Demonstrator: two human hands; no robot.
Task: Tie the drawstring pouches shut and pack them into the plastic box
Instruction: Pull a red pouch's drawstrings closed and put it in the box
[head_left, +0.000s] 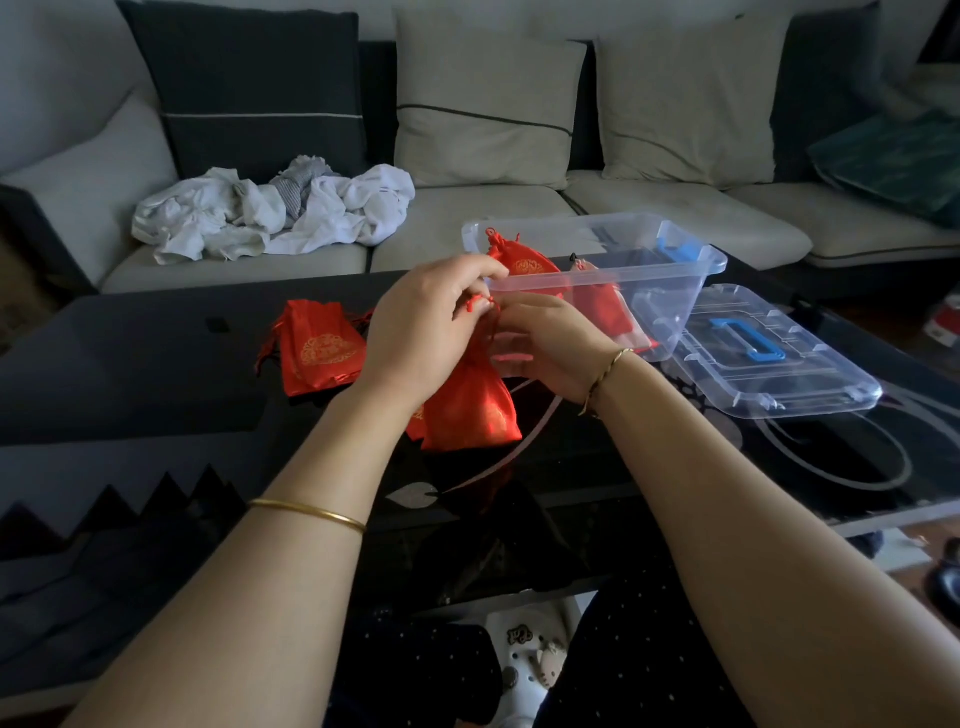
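Observation:
A red satin drawstring pouch (472, 405) with gold print hangs between my hands above the dark glass table. My left hand (423, 332) pinches its red drawstring at the neck. My right hand (550, 345) holds the gathered neck from the other side, fingers curled around it. Behind my hands stands the clear plastic box (670, 270), with two red pouches (524, 262) inside it. A small stack of flat red pouches (319, 351) lies on the table to the left of my left hand.
The box's clear lid (774, 358) with a blue handle lies on the table (156, 364) to the right. A sofa with cushions and a heap of white laundry (270, 210) runs behind the table. My legs and a white shoe show under the glass.

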